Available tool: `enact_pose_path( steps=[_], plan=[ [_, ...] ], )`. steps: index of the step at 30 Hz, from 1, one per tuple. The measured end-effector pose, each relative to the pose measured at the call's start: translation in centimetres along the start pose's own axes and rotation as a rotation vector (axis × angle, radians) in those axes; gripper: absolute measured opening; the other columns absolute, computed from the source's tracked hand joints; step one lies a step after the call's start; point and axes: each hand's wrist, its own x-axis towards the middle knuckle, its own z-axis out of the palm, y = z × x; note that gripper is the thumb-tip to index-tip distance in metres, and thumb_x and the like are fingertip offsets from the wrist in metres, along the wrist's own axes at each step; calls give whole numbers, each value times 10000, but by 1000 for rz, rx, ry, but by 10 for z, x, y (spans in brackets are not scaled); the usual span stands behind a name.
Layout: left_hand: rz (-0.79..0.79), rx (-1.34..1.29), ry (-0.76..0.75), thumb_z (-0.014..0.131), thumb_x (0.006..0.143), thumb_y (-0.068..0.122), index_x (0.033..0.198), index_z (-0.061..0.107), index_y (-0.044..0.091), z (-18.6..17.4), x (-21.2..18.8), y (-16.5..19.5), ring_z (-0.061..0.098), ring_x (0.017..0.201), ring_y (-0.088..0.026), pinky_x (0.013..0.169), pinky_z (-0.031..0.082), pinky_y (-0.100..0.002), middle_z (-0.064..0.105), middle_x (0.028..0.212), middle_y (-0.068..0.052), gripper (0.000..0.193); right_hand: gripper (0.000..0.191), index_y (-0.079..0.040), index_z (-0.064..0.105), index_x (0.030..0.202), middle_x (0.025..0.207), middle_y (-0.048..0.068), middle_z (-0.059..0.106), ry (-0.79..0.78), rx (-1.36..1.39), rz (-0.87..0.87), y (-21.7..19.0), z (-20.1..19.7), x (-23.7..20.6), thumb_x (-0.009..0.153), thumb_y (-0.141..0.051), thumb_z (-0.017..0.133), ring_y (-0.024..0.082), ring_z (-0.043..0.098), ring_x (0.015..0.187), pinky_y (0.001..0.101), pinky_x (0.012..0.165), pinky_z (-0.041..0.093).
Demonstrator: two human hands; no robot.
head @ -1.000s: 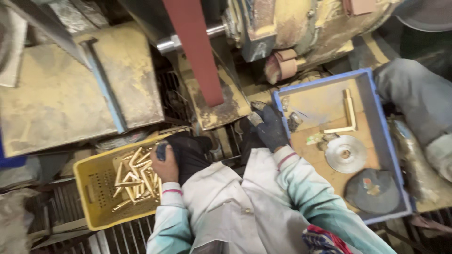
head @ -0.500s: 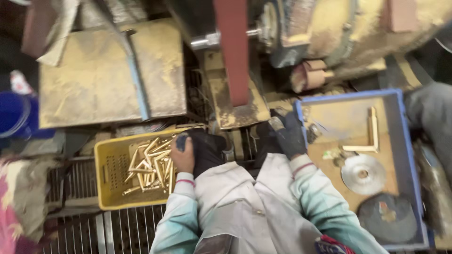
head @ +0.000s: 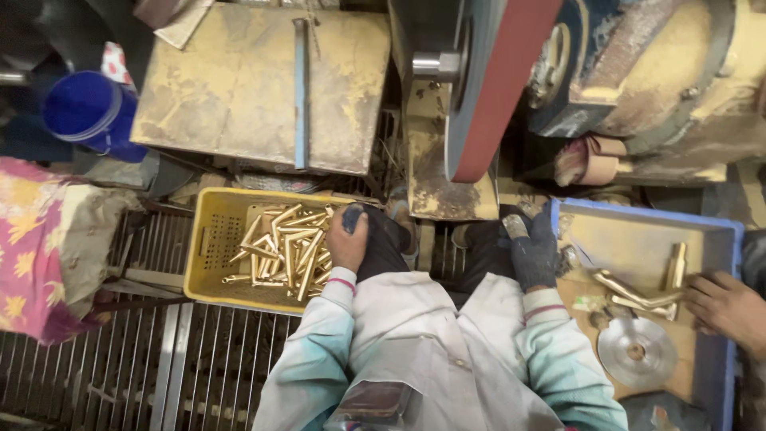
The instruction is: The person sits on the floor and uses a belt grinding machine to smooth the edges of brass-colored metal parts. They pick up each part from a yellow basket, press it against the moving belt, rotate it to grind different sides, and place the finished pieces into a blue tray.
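Observation:
My left hand [head: 347,241], bare except for a dark fingertip cover, rests on my left knee beside a yellow crate [head: 209,254] of brass rod pieces [head: 289,249]. It holds nothing. My right hand [head: 533,249] wears a dark glove and lies on my right knee, touching the left edge of a blue tray [head: 722,233]. Nothing is visibly gripped in it. In the tray lie curved brass parts [head: 638,294] and a round metal disc [head: 637,351]. Another person's hand [head: 728,307] reaches in from the right and touches the brass parts.
A red sanding belt [head: 499,88] on a large dusty machine runs just ahead of my knees. A dusty metal plate [head: 239,88] sits at the upper left, with a blue bucket [head: 84,108] and a patterned cloth [head: 36,239] further left. A metal grate floor [head: 199,367] lies below.
The view has shifted and drawn closer. Both my hands stay on my knees. Another person's hand has come into the blue tray from the right.

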Motion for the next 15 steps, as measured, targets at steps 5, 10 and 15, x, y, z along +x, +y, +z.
enact_pose_path(
  steps=[5,10,15],
  plan=[
    [23,-44,-21,779,911,229,1151,707,43,9,-4,-19,696,893,-225,842,559,-350,742,1012,-120,312,367,-17,616,1302,1102,82,687,-2,-147,-189,1,-5,-4,977,-154,715,139,663,899,290,715,592],
    [-12,-71,-21,771,940,198,1162,677,21,14,-11,-35,669,911,-182,877,556,-333,727,1031,-84,299,302,-33,689,1191,1021,144,667,106,-338,-272,1,-19,-11,939,-191,739,252,643,866,380,759,547],
    [76,-175,-92,724,996,142,1229,623,-27,15,-18,-40,691,998,-203,932,559,-330,723,1126,-107,305,306,-9,655,1182,1029,204,691,277,-387,-265,5,-49,-19,967,-214,724,336,659,955,409,844,519]
  ],
)
